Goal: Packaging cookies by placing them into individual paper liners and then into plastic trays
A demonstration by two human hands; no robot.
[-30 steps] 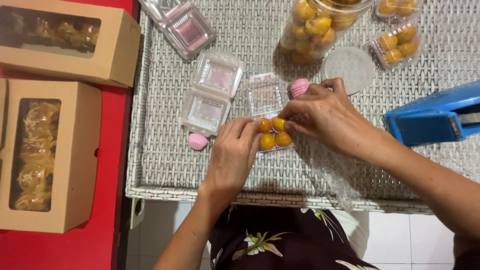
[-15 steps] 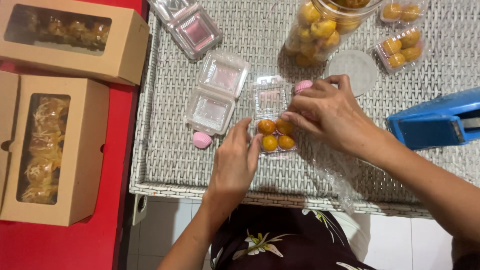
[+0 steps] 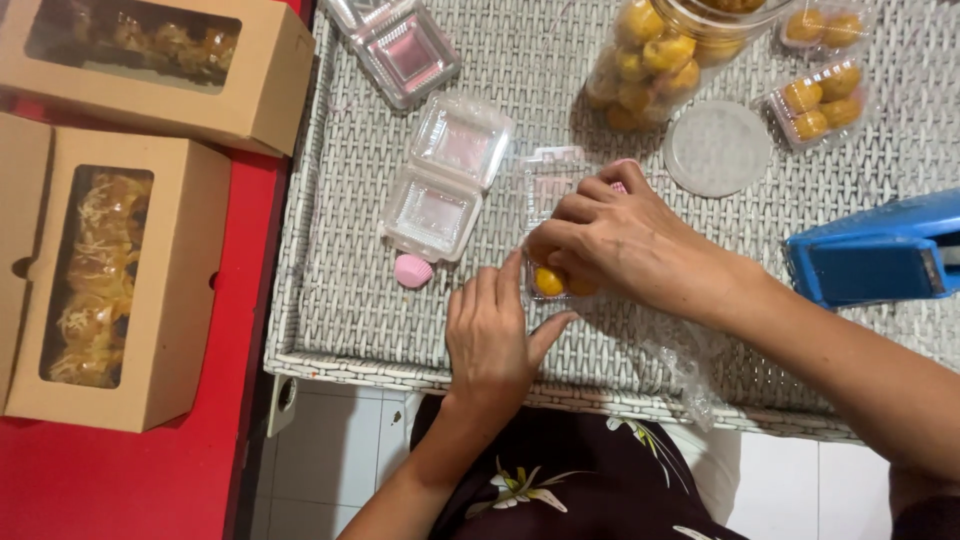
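Fingers of the right hand [image 3: 625, 240] are curled downward and pressed onto the yellow pastries [image 3: 549, 281] seated in a small clear clamshell container [image 3: 548, 200]; whether a pastry is pinched between the fingertips cannot be told, since the knuckles hide them. Contact with the pastries and with the container's base is made. The left hand [image 3: 495, 340] is laid flat on the woven white table [image 3: 350, 300], fingers extended and nothing held; its thumb tip is placed against the near edge of the container.

The container is located near the front edge of the table, roughly at its middle, with the lid hinged open toward the far edge. A pink paper cup [image 3: 412, 270] is found just to the left of the left hand, near the front edge. An empty open clamshell [image 3: 450, 175] is positioned behind the cup. A clear jar of yellow pastries [image 3: 650, 65] and its round lid [image 3: 717, 148] are set toward the far edge. A blue stapler [image 3: 880, 260] lies at the right edge. Two brown windowed boxes [image 3: 120, 290] rest on the red surface [image 3: 130, 480] beside the table's left edge.
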